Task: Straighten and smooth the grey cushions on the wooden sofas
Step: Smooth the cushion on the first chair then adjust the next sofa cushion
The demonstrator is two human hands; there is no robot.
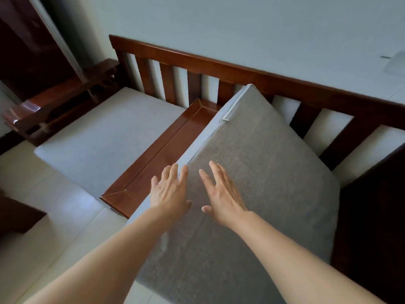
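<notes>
A grey seat cushion (pixel 269 172) lies on the right seat of the wooden sofa (pixel 241 71), its zipped left side raised above the sofa's wooden middle divider (pixel 166 148). My left hand (pixel 169 191) is flat with straight fingers at the cushion's left edge. My right hand (pixel 221 191) lies flat on the cushion's top, fingers spread. A second, paler grey cushion (pixel 105 137) lies on the left seat.
The sofa's slatted backrest stands against a pale wall. A wooden armrest (pixel 54 108) closes the left end, a dark armrest (pixel 372 205) the right. Pale floor tiles (pixel 50 216) lie in front, with a dark piece of furniture (pixel 17 216) at the left edge.
</notes>
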